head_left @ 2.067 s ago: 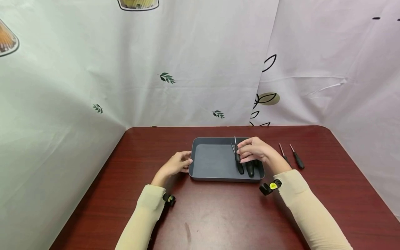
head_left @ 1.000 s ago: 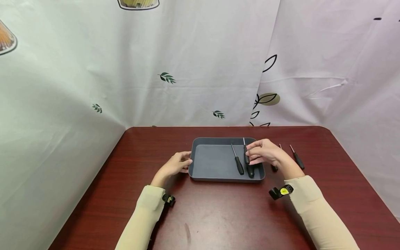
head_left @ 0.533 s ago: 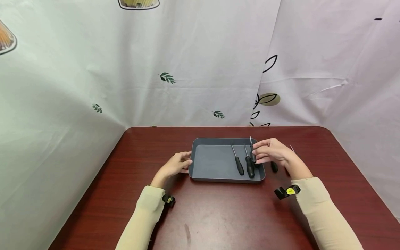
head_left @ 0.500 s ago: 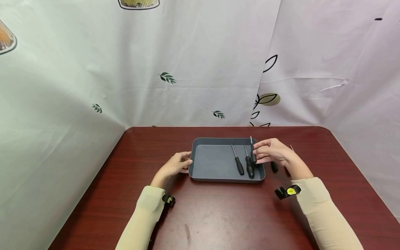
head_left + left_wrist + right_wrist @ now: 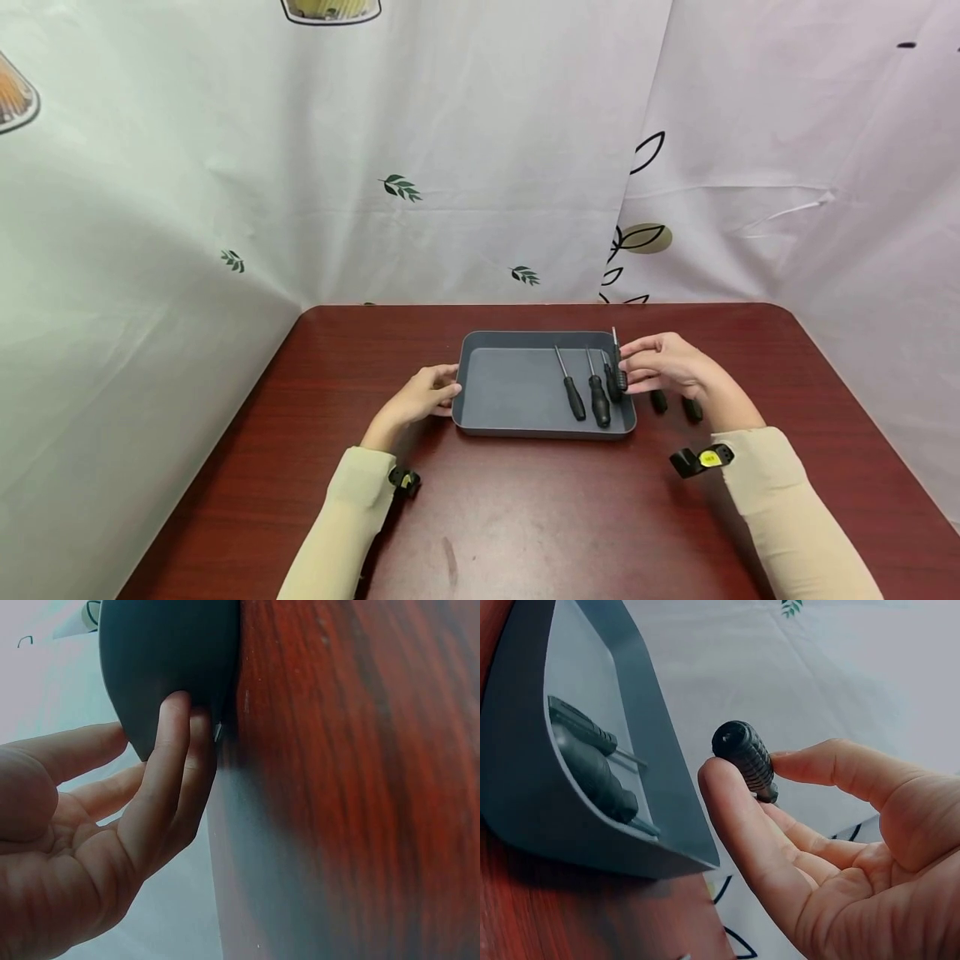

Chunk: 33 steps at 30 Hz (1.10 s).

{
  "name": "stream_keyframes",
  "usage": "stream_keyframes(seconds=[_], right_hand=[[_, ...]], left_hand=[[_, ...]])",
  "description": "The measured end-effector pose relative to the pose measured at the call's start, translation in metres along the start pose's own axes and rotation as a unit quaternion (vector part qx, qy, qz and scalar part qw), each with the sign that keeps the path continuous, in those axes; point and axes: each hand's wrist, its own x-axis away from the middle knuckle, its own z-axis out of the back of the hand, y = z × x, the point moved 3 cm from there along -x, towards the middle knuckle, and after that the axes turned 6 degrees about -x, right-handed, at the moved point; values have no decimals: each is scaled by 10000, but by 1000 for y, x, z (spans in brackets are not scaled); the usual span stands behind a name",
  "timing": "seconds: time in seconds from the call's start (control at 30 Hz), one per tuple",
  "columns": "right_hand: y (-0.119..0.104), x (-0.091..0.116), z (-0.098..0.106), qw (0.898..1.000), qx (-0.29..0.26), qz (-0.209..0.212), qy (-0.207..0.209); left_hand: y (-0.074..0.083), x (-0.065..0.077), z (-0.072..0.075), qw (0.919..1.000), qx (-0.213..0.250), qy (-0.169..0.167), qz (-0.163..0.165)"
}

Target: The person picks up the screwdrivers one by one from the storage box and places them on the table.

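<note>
At the tray's right end, my right hand (image 5: pixel 667 367) pinches a screwdriver (image 5: pixel 748 757) by its black ribbed handle between thumb and fingertips. In the head view its thin shaft points to the far side, and it overlaps the tray's right rim. My left hand (image 5: pixel 420 392) holds the left end of the grey tray (image 5: pixel 543 433), with the thumb at the rim and fingers against the outer wall (image 5: pixel 169 645). Inside the tray's right half lie three black-handled screwdrivers: one to the left (image 5: pixel 574 398), a thick-handled one (image 5: pixel 600 402), and a third (image 5: pixel 611 383) close by the held one.
Right of the tray, two more black handles, one nearer (image 5: pixel 658 401) and one farther right (image 5: pixel 692 409), lie on the reddish-brown table (image 5: pixel 525 517), partly hidden by my right hand and wrist. A white patterned cloth (image 5: pixel 465 167) hangs behind the table.
My right hand has carried the screwdriver rightward, from above the left screwdriver across the others to the tray's right rim. The tray and my left hand have stayed put.
</note>
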Motion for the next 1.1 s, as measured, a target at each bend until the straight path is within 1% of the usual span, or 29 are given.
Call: stream_keyframes(seconds=[0.1, 0.2, 0.33, 0.5, 0.57, 0.83, 1.1], right_hand=[[1, 1, 7, 9998, -61, 143, -134], [1, 2, 12, 9997, -20, 194, -165], [3, 6, 19, 9999, 99, 37, 105], [3, 9, 26, 9994, 203, -68, 268], [3, 11, 28, 9994, 214, -76, 274], [5, 12, 40, 9994, 148, -114, 287], [5, 18, 50, 9993, 277, -102, 246]], left_hand=[[0, -1, 0, 10000, -28, 8, 15], [-1, 0, 0, 10000, -36, 51, 47], [-1, 0, 0, 10000, -15, 58, 38], [0, 0, 0, 10000, 10, 11, 6], [0, 0, 0, 10000, 9, 32, 50], [-1, -1, 0, 10000, 9, 20, 18], [-2, -1, 0, 10000, -24, 17, 40]])
